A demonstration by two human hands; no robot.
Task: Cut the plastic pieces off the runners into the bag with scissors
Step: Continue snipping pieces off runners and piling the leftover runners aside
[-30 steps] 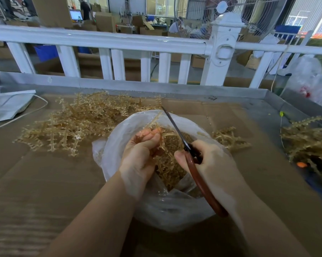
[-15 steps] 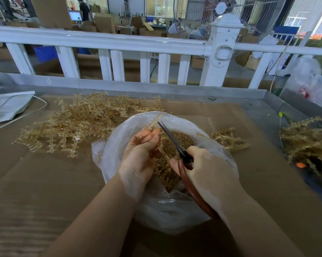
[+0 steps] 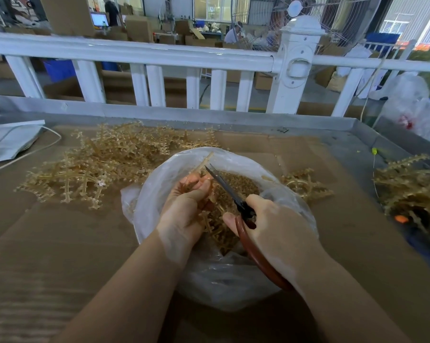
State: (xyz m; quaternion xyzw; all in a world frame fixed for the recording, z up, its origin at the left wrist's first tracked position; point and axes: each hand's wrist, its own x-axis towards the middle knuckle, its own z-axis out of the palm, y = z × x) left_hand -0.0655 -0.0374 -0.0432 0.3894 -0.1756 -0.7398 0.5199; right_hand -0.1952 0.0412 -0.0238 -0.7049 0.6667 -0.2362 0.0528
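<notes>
At centre frame, the left hand [image 3: 184, 211] grasps a tan plastic runner [image 3: 204, 161] over the clear plastic bag [image 3: 233, 280]. The right hand [image 3: 275, 224] grips red-handled scissors [image 3: 236, 199], blades seemingly closed. Best cut close to the stem, keeping fingertips clear, so pieces drop inside.

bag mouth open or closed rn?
Open. The clear bag's rim is spread wide around both hands, with a heap of cut tan pieces visible inside.

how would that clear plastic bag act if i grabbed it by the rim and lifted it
The bag would probably go limp: its thin film is crumpled and slumps on the cardboard. It likely sags at the bottom, since cut pieces are heaped inside. The glossy film may be slippery.
</notes>
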